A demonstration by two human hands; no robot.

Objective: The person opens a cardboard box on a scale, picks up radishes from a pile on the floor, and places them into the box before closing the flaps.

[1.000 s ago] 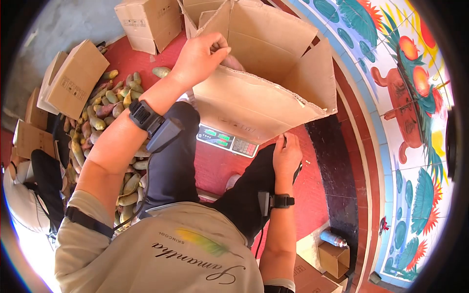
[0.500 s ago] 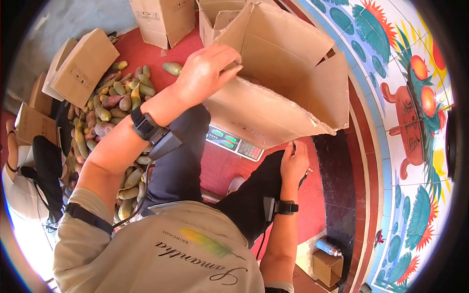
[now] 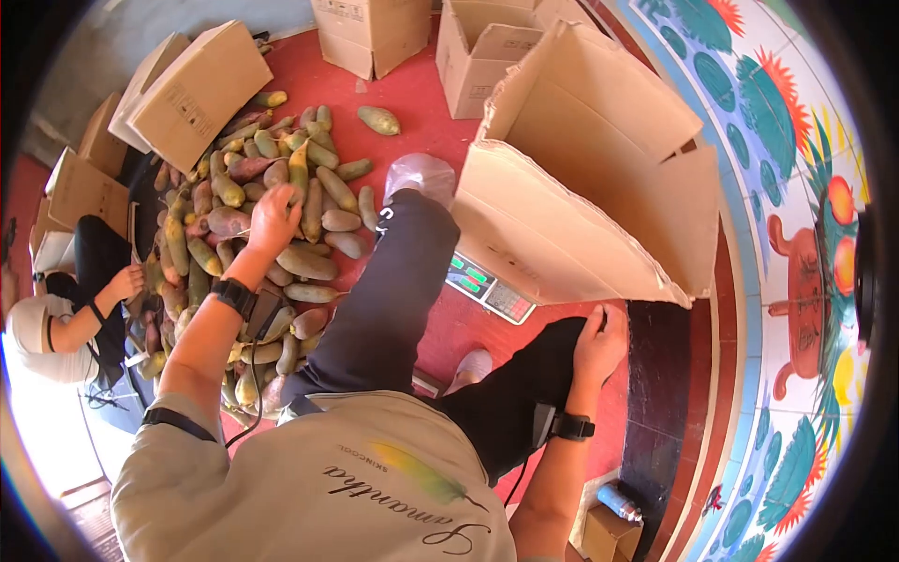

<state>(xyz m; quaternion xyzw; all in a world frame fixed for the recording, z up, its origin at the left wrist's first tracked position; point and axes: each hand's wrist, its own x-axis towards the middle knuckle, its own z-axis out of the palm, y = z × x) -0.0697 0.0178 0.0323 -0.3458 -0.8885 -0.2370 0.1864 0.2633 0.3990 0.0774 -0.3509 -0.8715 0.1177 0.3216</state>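
Note:
My left hand [image 3: 273, 225] is over a pile of long green and reddish radish-like vegetables [image 3: 307, 262], its fingers curled down by a yellow-green one [image 3: 298, 173]. Whether it grips a vegetable is hidden. My right hand [image 3: 600, 347] rests by my right knee with its fingers curled in; what they hold, if anything, cannot be made out. Just beyond that hand stands a large open cardboard box [image 3: 552, 220], tilted in view with its flaps up. Under its near side shows a scale [image 3: 487, 288] with green lit digits and a keypad.
More cardboard boxes [image 3: 370, 37] stand at the back, another [image 3: 201, 94] behind the pile. One vegetable [image 3: 378, 120] lies apart on the red floor [image 3: 412, 103]. At the left sits another person [image 3: 70, 328], a hand at the pile. A spray can [image 3: 618, 501] is at lower right.
My left hand has let go of the box's flap and moved left and down to the vegetable pile. My right hand stays by the knee. The view has shifted left.

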